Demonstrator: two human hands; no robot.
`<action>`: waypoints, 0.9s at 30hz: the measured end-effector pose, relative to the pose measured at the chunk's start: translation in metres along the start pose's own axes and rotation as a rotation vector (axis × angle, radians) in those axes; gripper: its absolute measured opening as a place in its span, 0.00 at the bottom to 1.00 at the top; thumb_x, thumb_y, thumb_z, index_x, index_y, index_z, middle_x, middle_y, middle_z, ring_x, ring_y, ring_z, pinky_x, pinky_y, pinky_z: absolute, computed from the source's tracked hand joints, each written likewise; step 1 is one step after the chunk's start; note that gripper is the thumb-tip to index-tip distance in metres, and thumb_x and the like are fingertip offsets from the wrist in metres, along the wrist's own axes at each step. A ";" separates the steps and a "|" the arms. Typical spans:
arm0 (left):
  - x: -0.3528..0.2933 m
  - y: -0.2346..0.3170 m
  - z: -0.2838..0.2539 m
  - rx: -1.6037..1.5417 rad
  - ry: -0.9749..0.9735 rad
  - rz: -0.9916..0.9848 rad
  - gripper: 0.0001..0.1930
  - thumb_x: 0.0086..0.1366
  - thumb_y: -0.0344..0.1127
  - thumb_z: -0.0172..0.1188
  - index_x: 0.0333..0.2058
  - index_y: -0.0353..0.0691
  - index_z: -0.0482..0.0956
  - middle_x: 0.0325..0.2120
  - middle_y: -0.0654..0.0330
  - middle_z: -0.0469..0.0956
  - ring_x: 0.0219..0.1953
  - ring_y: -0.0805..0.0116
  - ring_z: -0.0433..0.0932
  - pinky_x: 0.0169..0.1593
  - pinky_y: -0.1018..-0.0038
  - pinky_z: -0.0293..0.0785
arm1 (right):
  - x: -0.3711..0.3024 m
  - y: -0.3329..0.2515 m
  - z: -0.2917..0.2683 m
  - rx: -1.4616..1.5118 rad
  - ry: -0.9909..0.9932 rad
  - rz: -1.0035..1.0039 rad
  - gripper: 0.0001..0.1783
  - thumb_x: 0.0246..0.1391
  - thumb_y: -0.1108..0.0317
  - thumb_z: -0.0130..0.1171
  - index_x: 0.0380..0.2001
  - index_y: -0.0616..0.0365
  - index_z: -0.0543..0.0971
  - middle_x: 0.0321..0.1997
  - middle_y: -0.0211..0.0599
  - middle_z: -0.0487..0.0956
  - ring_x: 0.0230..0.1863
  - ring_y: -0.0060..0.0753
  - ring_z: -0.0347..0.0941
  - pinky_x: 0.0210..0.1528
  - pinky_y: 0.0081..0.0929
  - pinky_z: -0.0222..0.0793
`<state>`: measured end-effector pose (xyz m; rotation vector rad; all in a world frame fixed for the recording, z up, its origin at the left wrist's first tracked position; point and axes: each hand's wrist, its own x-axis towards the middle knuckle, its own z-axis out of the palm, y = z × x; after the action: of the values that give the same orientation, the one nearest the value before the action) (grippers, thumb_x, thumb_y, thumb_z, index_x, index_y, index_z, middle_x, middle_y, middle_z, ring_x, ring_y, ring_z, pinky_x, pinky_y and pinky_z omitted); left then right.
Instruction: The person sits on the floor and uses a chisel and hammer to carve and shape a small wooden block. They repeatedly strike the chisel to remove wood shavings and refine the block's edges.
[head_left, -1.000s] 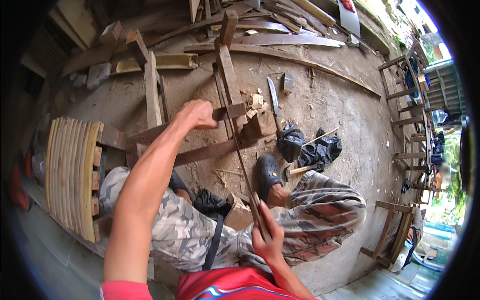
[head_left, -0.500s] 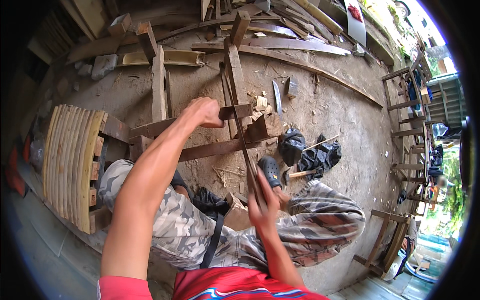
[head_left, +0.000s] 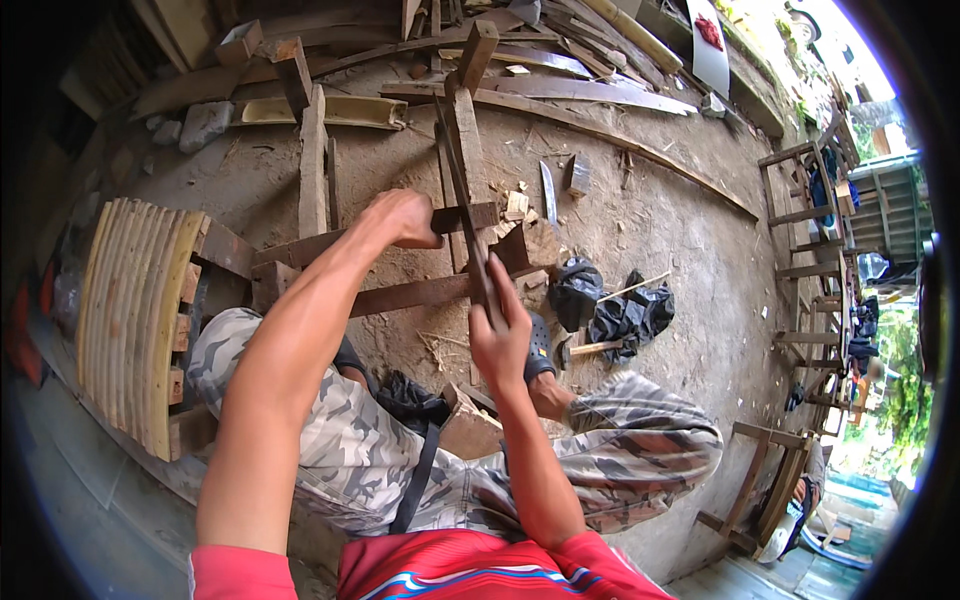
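Observation:
My left hand is closed round a dark wooden rail of a frame, just left of the cut. A long, narrow handsaw lies across the rail near its right end. Its near end is in my right hand, which is closed with the forefinger stretched along the saw; the handle is hidden. Nearer me runs a second dark rail. Two upright-looking posts, a left one and a right one, extend away from me.
A slatted bamboo seat stands at the left. By my right foot lie black plastic bags, a hammer, a knife and wood offcuts. Long planks cross the far ground; wooden frames stand at the right.
My right hand has pushed the saw forward, away from me and slightly left. My left hand stays on the rail in the same place.

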<state>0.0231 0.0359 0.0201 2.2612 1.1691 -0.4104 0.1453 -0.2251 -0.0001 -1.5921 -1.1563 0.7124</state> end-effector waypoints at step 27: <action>0.002 -0.005 0.009 0.062 0.108 0.012 0.25 0.45 0.51 0.69 0.26 0.28 0.84 0.27 0.40 0.82 0.31 0.42 0.83 0.40 0.56 0.80 | 0.002 -0.011 -0.004 0.057 0.049 0.109 0.35 0.52 0.80 0.54 0.66 0.58 0.70 0.59 0.54 0.79 0.59 0.46 0.79 0.56 0.25 0.71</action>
<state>0.0200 0.0344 0.0105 2.3687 1.2114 -0.3280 0.1460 -0.2246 0.0118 -1.6250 -1.0112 0.7666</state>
